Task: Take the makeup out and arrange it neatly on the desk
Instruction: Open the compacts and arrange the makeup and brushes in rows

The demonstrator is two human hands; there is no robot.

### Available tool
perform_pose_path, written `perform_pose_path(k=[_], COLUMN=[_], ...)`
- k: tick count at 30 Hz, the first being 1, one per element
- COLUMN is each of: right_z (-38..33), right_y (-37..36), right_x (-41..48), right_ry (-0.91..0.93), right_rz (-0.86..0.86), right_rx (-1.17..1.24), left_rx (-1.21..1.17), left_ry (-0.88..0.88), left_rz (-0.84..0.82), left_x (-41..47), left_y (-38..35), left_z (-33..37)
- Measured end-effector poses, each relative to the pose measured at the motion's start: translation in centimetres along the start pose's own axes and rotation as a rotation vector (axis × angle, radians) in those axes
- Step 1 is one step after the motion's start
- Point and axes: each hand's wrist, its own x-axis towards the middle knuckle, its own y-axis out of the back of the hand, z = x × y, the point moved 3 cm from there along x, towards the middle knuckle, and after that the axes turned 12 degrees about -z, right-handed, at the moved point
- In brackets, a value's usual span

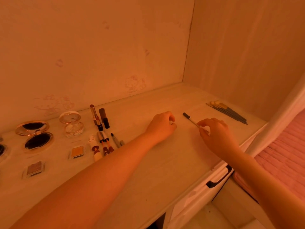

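Right hand (216, 134) pinched eyeliner pencil (189, 118), dark tip pointing away over desk (148, 171). Left hand (162, 128) just left of grip, fingers curled, contents unclear. Brushes (229, 113) beyond grip, rightward. Lipsticks (99, 119), compacts (35, 136) well left.

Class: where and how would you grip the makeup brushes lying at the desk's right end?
Grip the makeup brushes around their dark handles, midway, coming down from above with fingers across the bundle: they lie flat, side by side, and the pale heads at the far end would probably splay.
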Motion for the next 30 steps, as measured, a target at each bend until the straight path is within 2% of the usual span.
perform_pose_path(k=[6,12,21,30], right_z=[1.7,2.2,2.4,1.1], right_y=[-0.4,-1.0,-1.0,-1.0], right_x=[0.7,0.7,0.3,-1.0], right_ry=[-0.14,-0.147,-0.131,-0.11], right_rz=[-0.048,-0.038,-0.005,0.002], right_rx=[-0.032,-0.027,-0.029,0.059], left_rx=[0.045,0.12,0.182,0.013], left_ry=[-0.015,-0.004,-0.06,-0.076], left_rz=[-0.043,-0.118,-0.07,0.041], left_x=[4.7,6.7,4.8,0.1], left_y=[-1.6,-3.0,-3.4,-2.5], left_z=[0.7,1.4,1.5,0.8])
